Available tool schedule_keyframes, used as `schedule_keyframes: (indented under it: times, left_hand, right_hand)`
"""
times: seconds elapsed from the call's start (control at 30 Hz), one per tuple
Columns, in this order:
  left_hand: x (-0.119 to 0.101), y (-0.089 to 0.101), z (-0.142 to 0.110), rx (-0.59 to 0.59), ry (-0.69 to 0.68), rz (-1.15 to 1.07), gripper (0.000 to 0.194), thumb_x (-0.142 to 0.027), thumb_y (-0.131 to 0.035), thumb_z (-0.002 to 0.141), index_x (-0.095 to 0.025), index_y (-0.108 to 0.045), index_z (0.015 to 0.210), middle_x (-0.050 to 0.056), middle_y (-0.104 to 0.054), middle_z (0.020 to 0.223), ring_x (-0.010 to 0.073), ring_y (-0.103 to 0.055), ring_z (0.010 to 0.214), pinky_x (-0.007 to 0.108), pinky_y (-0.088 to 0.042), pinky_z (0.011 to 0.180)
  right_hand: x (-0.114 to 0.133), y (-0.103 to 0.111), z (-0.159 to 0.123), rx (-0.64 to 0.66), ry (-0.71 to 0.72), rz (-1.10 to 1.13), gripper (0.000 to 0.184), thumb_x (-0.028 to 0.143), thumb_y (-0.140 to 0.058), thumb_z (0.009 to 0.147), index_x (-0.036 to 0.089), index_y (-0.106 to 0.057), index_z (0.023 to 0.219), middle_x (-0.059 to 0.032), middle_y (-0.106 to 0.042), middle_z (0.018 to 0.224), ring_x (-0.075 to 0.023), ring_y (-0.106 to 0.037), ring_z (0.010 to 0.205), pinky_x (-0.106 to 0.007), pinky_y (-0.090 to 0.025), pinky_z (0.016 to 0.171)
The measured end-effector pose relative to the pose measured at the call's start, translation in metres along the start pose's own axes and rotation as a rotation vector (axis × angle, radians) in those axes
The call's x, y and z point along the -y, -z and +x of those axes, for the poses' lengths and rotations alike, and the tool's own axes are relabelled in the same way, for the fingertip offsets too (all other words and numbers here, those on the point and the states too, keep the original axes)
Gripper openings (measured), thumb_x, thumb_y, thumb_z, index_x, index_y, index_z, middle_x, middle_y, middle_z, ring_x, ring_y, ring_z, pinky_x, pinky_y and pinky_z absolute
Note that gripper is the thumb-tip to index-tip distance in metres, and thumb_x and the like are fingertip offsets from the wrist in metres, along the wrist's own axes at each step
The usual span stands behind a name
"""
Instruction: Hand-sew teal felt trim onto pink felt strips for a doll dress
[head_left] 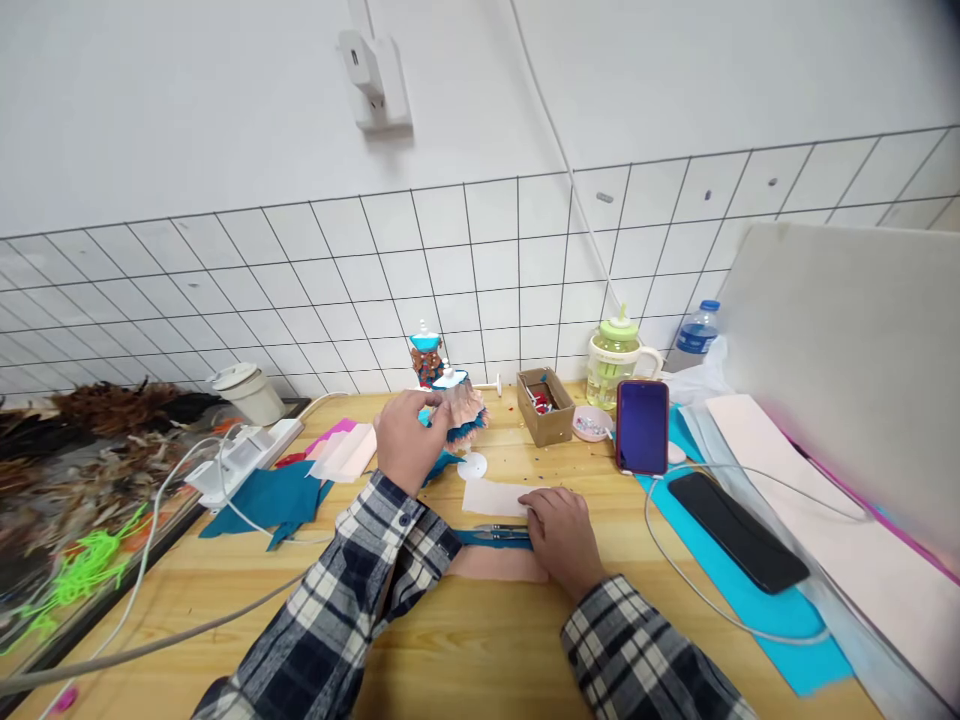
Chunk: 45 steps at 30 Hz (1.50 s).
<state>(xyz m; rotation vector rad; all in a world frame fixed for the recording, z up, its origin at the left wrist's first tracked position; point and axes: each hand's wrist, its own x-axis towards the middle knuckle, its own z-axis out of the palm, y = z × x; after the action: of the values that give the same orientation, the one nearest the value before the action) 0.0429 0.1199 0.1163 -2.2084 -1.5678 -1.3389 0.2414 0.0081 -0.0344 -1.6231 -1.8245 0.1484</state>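
- Ruffled figure, white-topped with layered pinkish and blue skirts, stands toward the back of the wooden surface in the head view, right beside the left hand.
- Judging by the placing of the hands, the step in hand is handling this figure with one hand while the other minds the cut strips.
- Left hand: the forearm reaches forward from the lower left, wrist raised, back of the hand to the camera, thumb and forefinger bent toward each other at the skirt. Whether they pinch its edge, I cannot tell.
- Right hand: the forearm comes in from the lower right, the hand lies low, palm down, fingers curled at the right end of a pale strip. Any pinch beneath them is hidden.
- Below that strip a metal tool lies on a teal strip, with a peach strip nearer the person.
- Next, I judge, the work calls for a light left grip that spares the layers, and right fingertips that free the pale strip without nudging the tool.
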Motion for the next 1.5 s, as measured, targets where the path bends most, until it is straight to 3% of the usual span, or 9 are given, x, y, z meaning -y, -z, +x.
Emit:
schedule_keyframes:
  times: [0.1,0.3,0.4,0.57,0.73,0.87,1.17,1.4,1.5]
  left_hand:
    - [0.006,-0.007,-0.001,-0.009,0.063,-0.12,0.01,-0.029,-0.059,0.081,-0.02,-0.065,0.082,0.006,-0.068,0.101,0.0237,-0.062,0.101,0.035,-0.048,0.087]
    - [0.005,-0.013,-0.004,0.067,0.216,-0.251,0.012,-0.032,-0.06,0.081,-0.021,-0.063,0.083,0.0,-0.07,0.081,0.0185,-0.068,0.081,0.029,-0.051,0.077]
    - [0.002,-0.011,-0.006,0.043,0.2,-0.284,0.017,-0.037,-0.061,0.082,-0.021,-0.059,0.088,0.001,-0.069,0.083,0.0182,-0.068,0.081,0.029,-0.051,0.078]
    - [0.0,-0.013,-0.008,0.032,0.124,-0.214,0.034,-0.044,-0.069,0.074,-0.02,-0.054,0.093,0.005,-0.066,0.099,0.0235,-0.063,0.099,0.035,-0.049,0.087]
    - [0.004,-0.019,-0.009,0.107,0.138,-0.248,0.023,-0.042,-0.063,0.08,-0.021,-0.06,0.088,0.003,-0.07,0.09,0.0212,-0.067,0.089,0.033,-0.05,0.082]
    - [0.008,-0.018,-0.012,0.123,0.141,-0.261,0.024,-0.043,-0.061,0.082,-0.02,-0.065,0.088,0.002,-0.072,0.088,0.0198,-0.067,0.086,0.03,-0.05,0.08]
    - [0.015,-0.025,-0.016,0.059,0.17,-0.229,0.023,-0.04,-0.058,0.085,-0.019,-0.068,0.09,0.004,-0.073,0.09,0.0218,-0.068,0.089,0.034,-0.052,0.083]
    - [0.012,-0.024,-0.02,0.018,0.141,-0.317,0.03,-0.04,-0.067,0.08,-0.019,-0.06,0.101,0.005,-0.071,0.102,0.0208,-0.068,0.098,0.033,-0.052,0.089]
    - [0.013,-0.024,-0.023,0.025,0.127,-0.309,0.023,-0.038,-0.064,0.081,-0.02,-0.062,0.096,0.007,-0.071,0.108,0.022,-0.067,0.101,0.035,-0.051,0.091]
  right_hand:
    - [-0.002,0.0,0.0,0.011,-0.006,0.013,0.024,0.014,-0.05,0.089,0.025,-0.068,0.102,-0.0025,-0.07,0.101,-0.0204,-0.056,0.099,-0.037,-0.033,0.091]
    - [-0.003,-0.001,0.0,0.027,-0.003,0.03,0.024,0.014,-0.05,0.089,0.025,-0.068,0.101,-0.0024,-0.071,0.099,-0.0203,-0.057,0.097,-0.036,-0.034,0.089]
    - [-0.003,-0.001,0.0,0.019,-0.001,0.042,0.025,0.014,-0.05,0.088,0.024,-0.068,0.102,-0.0029,-0.071,0.1,-0.0205,-0.057,0.097,-0.037,-0.034,0.09]
    - [0.0,-0.001,0.0,-0.004,0.018,0.073,0.026,0.014,-0.049,0.088,0.024,-0.067,0.105,-0.0034,-0.07,0.102,-0.0205,-0.056,0.098,-0.036,-0.035,0.09]
    - [0.001,0.0,0.0,0.001,0.026,0.09,0.025,0.014,-0.05,0.088,0.024,-0.067,0.103,-0.003,-0.07,0.101,-0.0203,-0.056,0.096,-0.036,-0.035,0.09]
    - [-0.001,0.0,0.0,0.002,0.004,0.094,0.025,0.013,-0.05,0.088,0.024,-0.067,0.102,-0.0025,-0.07,0.101,-0.0206,-0.056,0.097,-0.036,-0.036,0.09]
    - [-0.004,-0.003,0.002,0.025,-0.006,0.084,0.024,0.013,-0.051,0.087,0.023,-0.068,0.101,-0.0031,-0.07,0.1,-0.0202,-0.057,0.096,-0.035,-0.037,0.089]
    - [-0.004,-0.001,0.002,0.023,-0.013,0.094,0.024,0.012,-0.051,0.087,0.024,-0.068,0.1,-0.0022,-0.07,0.1,-0.0201,-0.057,0.096,-0.035,-0.038,0.089]
    - [-0.005,-0.002,0.002,0.03,-0.012,0.084,0.023,0.013,-0.052,0.087,0.024,-0.068,0.1,-0.0023,-0.07,0.1,-0.0196,-0.057,0.096,-0.035,-0.038,0.089]
